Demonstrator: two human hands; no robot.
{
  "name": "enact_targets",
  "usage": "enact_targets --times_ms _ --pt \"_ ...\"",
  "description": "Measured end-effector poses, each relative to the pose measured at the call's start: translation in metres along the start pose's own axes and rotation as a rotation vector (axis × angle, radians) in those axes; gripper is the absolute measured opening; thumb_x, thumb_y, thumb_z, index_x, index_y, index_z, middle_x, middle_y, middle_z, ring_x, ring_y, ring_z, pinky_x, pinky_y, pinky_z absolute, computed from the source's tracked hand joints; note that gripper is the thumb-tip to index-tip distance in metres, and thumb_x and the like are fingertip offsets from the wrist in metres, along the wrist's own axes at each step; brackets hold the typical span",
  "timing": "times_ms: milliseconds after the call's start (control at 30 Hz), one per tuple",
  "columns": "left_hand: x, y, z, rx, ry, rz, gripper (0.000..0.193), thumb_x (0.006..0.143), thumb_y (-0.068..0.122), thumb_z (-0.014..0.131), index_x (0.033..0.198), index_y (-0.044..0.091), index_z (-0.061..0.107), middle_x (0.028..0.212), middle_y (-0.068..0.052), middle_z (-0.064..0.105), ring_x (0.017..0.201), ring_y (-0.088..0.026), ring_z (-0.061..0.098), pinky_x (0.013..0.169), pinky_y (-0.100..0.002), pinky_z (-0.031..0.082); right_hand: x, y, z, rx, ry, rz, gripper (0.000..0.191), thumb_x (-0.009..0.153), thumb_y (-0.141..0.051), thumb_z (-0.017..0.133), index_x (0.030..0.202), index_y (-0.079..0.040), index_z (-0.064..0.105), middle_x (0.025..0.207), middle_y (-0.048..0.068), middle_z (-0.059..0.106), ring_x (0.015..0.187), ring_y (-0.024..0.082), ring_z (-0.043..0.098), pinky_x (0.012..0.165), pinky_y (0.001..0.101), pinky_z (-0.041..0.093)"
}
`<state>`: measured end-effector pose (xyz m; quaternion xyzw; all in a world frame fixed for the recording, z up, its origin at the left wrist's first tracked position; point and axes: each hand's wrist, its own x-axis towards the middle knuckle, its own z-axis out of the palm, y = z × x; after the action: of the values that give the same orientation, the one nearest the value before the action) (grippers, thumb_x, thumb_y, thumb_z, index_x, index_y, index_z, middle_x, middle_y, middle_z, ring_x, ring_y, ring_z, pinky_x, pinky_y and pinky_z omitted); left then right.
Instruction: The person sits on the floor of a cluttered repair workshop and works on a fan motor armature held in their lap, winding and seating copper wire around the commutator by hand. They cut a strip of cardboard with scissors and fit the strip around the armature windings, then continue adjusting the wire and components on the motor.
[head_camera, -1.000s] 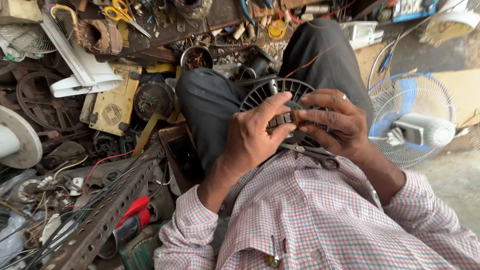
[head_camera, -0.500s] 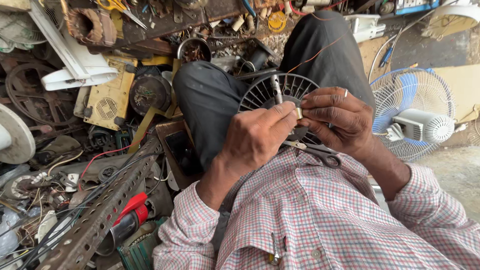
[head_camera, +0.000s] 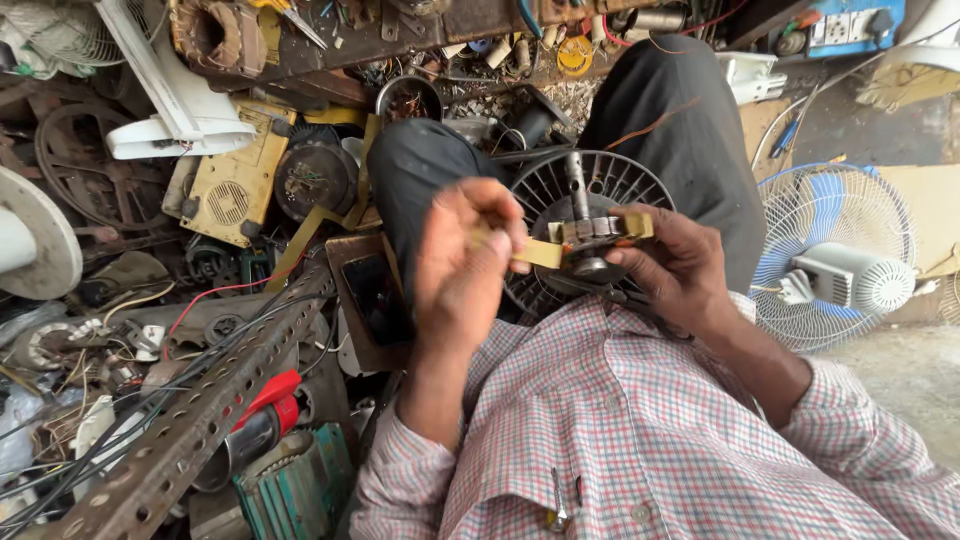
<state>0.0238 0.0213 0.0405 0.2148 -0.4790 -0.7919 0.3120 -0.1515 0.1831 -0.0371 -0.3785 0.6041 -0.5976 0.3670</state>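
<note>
Left hand: the left hand (head_camera: 465, 265) was raised at centre frame, its fingers closed in a pinch on the near end of a yellowish tape strip (head_camera: 537, 252).
Right hand: the right hand (head_camera: 672, 268) sat at 3 o'clock from the left one, fingers curled and gripping a small motor rotor (head_camera: 590, 238) by its metal stack.
Rotor: held over the lap, its shaft (head_camera: 577, 183) pointed up toward 12 o'clock; the strip ran from its body toward 9 o'clock into the left fingers.
Fan grille: a dark round grille (head_camera: 560, 195) lay on the lap just behind the rotor, partly hidden by both hands.
Phone: a dark phone (head_camera: 378, 296) rested at 8 o'clock from the left hand, just beside the knee.
Table fan: a white and blue fan (head_camera: 835, 262) lay at 3 o'clock from the right hand, well apart.
Perforated bar: a rusty angle bar (head_camera: 190, 430) crossed the clutter at 7 o'clock.
Clothing: a checked shirt (head_camera: 640, 440) filled the lower frame.
</note>
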Motion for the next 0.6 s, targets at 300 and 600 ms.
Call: enact_targets --times_ms 300,600 --pt "-0.029 -0.012 0.011 0.223 -0.252 0.166 0.056 0.113 -0.007 0.042 0.163 0.014 0.027 0.157 -0.017 0.040 0.122 -0.019 0.066 0.099 -0.029 0.063 -0.020 -0.065 0.004 -0.361 0.264 -0.123 0.043 0.095 -0.012 0.077 0.129 0.006 0.057 0.113 0.015 0.064 0.100 0.018 0.066 0.089 0.0276 0.056" --pt "-0.037 -0.020 0.007 0.630 -0.168 0.213 0.037 0.103 0.001 0.071 0.136 0.012 0.059 0.133 -0.010 0.064 0.116 -0.021 0.074 0.090 -0.026 0.066 -0.036 -0.032 0.006 0.444 -0.018 0.287 0.017 0.102 -0.002 0.068 0.116 0.007 0.071 0.096 0.016 0.075 0.084 0.019 0.073 0.072 0.0315 0.062"
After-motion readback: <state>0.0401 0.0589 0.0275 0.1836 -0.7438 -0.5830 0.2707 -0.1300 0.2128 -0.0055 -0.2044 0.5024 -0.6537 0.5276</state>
